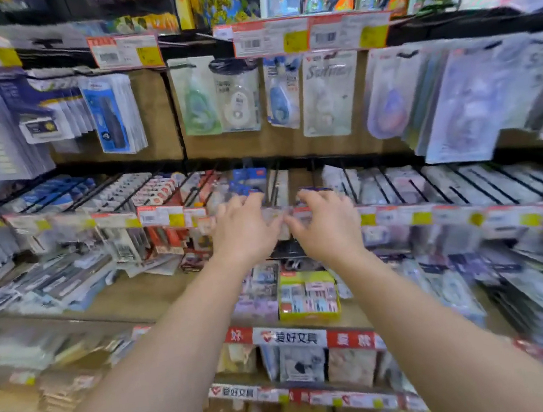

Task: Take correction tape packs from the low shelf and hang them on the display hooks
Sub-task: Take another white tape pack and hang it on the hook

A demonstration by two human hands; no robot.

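Both hands are up at the middle row of display hooks point(278, 187), meeting over a small clear pack point(286, 214). The left hand point(244, 230) curls in from one side, the right hand point(326, 224) from the other, fingertips pinching what looks like one blurred correction tape pack between them, right at the hook's price-tag end. Too smeared to say whether the pack's hole is on the prong; I read this as mid-hang.

Above the grip, hanging correction tape packs point(238, 96) fill the upper pegs, so that row looks stocked. Just behind the fingers one hook shows bare rods, so there is room left here.

Below the wrists, the low shelf point(178, 294) holds a yellow-green carton point(308, 296) of small packs and loose packets beside it. My judgement: stock remains down there, so more trips lie ahead.
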